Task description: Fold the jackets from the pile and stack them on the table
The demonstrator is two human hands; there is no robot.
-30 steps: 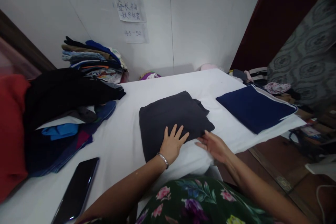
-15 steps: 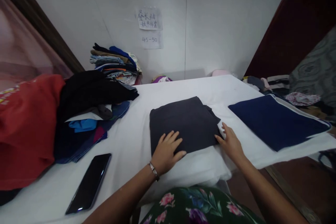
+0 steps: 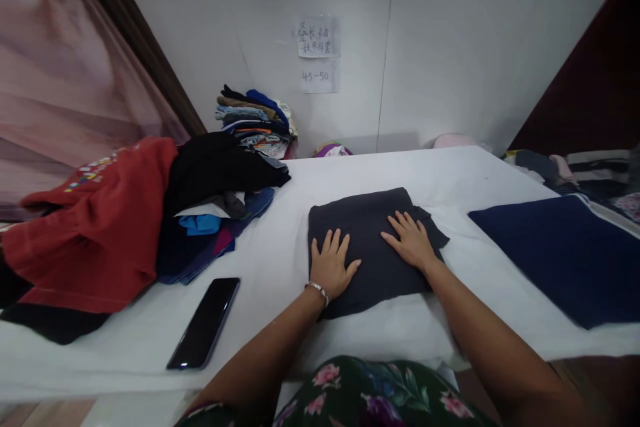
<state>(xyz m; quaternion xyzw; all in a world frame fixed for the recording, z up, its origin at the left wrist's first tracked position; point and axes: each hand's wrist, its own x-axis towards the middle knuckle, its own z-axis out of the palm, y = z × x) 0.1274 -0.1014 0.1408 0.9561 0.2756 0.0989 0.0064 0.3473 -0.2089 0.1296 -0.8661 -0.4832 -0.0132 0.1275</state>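
At the far left of the white-covered worktop [image 3: 270, 280] we see a red garment [image 3: 110, 233] in a loose heap, with a black garment [image 3: 215, 167] against its right side. A phone [image 3: 206, 323] lies in front of them, apart from the clothes, and a stack of folded clothes [image 3: 255, 123] rises behind, near the wall.

Next comes our left hand [image 3: 333, 267], palm down on the left part of a dark grey garment [image 3: 380, 277], its fingers spread and pinching nothing. That garment lies folded in front of us, near the worktop's front edge, with uneven layers jutting out on its right.

Our right hand [image 3: 413, 242] has just moved from the garment's right edge onto its top; its fingers are loosely spread and flat, with no pinch on the cloth. We judge that both hands now steady or flatten the folded layers, rather than one dealing with the edge.

Farther right, a navy garment [image 3: 555, 253] lies flat, well apart from the grey one and cut off by the edge of our view.

Against half a second ago, our view has swung left: more of the red garment shows and less of the navy one. The left hand's spread pose is much the same.
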